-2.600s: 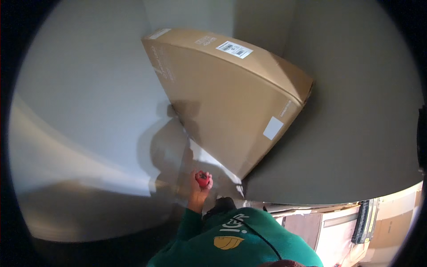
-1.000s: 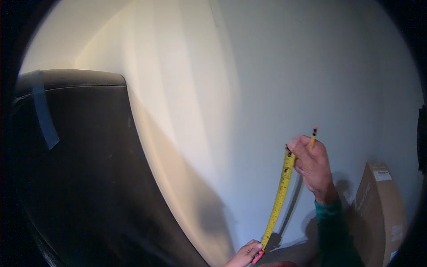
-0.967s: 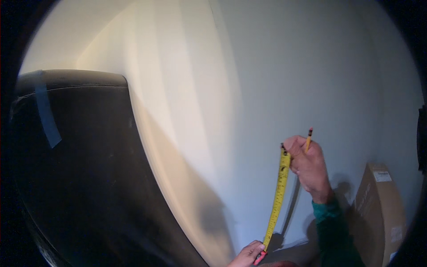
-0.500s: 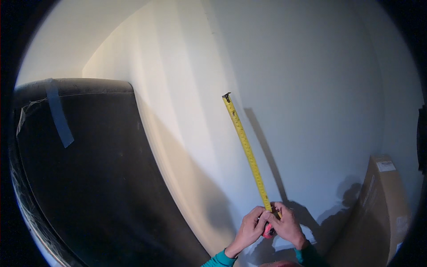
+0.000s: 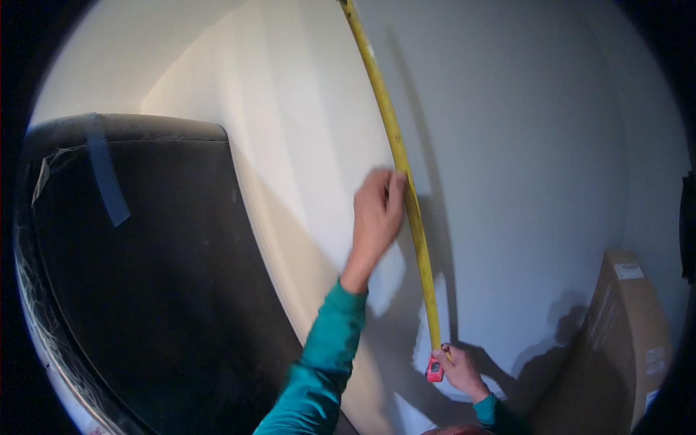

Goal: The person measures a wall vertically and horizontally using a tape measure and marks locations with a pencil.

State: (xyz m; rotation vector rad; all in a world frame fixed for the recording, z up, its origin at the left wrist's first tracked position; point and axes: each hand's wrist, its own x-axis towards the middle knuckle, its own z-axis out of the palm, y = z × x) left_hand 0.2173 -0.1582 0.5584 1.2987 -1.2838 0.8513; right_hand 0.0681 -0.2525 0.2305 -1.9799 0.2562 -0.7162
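A tape measure with a red case (image 5: 434,368) sits in my right hand (image 5: 462,373), low in the view, with my fingers closed around it. Its long yellow blade (image 5: 420,254) runs upward from the case, bowing slightly, to the top edge of the picture. Partway up the blade is my left hand (image 5: 377,214), slightly blurred, thumb and fingers pinched at the blade's left edge. The blade's far end is only just in view at the top.
A dark padded panel (image 5: 159,275) with a strip of blue tape (image 5: 109,181) stands at the left. Behind the blade rises a pale wall (image 5: 522,159) carrying shadows. A tall cardboard box (image 5: 616,326) leans at the right.
The yellow blade has been drawn out much longer and now reaches the top edge. My left hand has left the case and moved up along the blade. My right hand stays low with the case.
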